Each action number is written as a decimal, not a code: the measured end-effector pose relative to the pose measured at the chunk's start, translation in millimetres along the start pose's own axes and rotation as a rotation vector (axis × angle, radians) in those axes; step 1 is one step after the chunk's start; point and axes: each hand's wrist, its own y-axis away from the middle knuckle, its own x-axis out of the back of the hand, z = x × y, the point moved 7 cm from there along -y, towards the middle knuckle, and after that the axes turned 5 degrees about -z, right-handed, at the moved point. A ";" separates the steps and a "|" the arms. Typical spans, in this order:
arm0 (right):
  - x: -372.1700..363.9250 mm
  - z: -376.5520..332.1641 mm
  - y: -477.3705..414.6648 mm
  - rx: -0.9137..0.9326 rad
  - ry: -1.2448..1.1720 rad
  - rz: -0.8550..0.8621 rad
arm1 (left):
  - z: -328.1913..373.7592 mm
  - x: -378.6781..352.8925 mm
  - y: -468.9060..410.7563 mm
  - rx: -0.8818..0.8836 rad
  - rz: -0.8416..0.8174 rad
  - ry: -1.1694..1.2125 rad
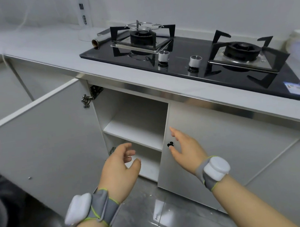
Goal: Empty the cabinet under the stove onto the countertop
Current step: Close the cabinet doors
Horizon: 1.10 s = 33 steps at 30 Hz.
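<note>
head view:
left hand: fingers loosely curled, holds nothing, in front of cabinet opening
right hand: spread open, empty, beside knob of the closed right door
risk: shelf looks bare; anything left probably sits behind that door, easy to miss
risk: open left door juts out, could be bumped
counts: 2 doors, 2 burners, 2 dials on stove
countertop: 1 roll, 1 bottle

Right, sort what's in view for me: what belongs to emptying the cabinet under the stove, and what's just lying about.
Part of the job:
- cabinet, left door open, right door shut
- shelf, nothing visible on it
- countertop
- left hand and right hand, both empty

Lying about:
- stove
- foil roll
- white bottle
</note>
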 end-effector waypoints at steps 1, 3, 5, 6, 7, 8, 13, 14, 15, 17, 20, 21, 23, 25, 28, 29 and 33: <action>4.0 -2.8 2.7 -0.013 -0.039 0.033 | 4.7 6.7 -0.1 -0.015 0.010 -0.026; 10.6 -8.5 6.8 -0.035 -0.119 0.090 | 15.3 25.1 -2.2 -0.035 0.049 -0.071; 15.7 -19.5 13.3 -0.028 -0.163 0.124 | 26.4 46.1 -2.4 -0.043 0.082 -0.117; 17.9 -34.2 15.4 -0.004 -0.175 0.131 | 30.6 63.9 1.2 -0.049 0.103 -0.148; 19.2 -46.5 16.7 0.019 -0.189 0.131 | 33.6 77.6 3.2 -0.056 0.115 -0.185; 20.6 -57.4 17.5 0.040 -0.200 0.130 | 35.5 89.4 4.4 -0.065 0.126 -0.220; 14.6 -125.2 15.9 0.149 -0.245 0.120 | 17.7 160.4 24.3 -0.044 0.239 -0.326; 14.0 -130.1 15.6 0.156 -0.251 0.116 | 14.0 164.3 25.0 -0.044 0.234 -0.350; 11.3 -140.3 16.5 0.171 -0.258 0.102 | 7.9 172.4 28.8 -0.039 0.238 -0.372; 2.2 -160.2 16.0 0.185 -0.267 0.070 | -4.2 190.5 37.5 -0.029 0.260 -0.414; -5.8 -178.4 15.4 0.209 -0.266 0.055 | -13.6 205.7 34.9 -0.025 0.301 -0.518; -10.7 -186.2 13.4 0.217 -0.272 0.044 | -17.2 212.5 30.5 -0.031 0.315 -0.548; -15.1 -191.5 12.1 0.222 -0.284 0.028 | -21.3 220.0 15.1 -0.039 0.340 -0.589; -17.5 -193.1 10.9 0.221 -0.290 0.020 | -26.6 228.3 -1.5 -0.003 0.364 -0.649; -18.4 -190.1 6.9 0.211 -0.296 0.015 | -44.0 235.6 -22.7 0.155 0.346 -0.732; -18.4 -188.2 6.0 0.205 -0.296 0.017 | -50.7 234.6 -25.6 0.201 0.327 -0.746; -18.7 -182.5 2.8 0.194 -0.304 0.021 | -61.1 229.2 -28.5 0.198 0.358 -0.862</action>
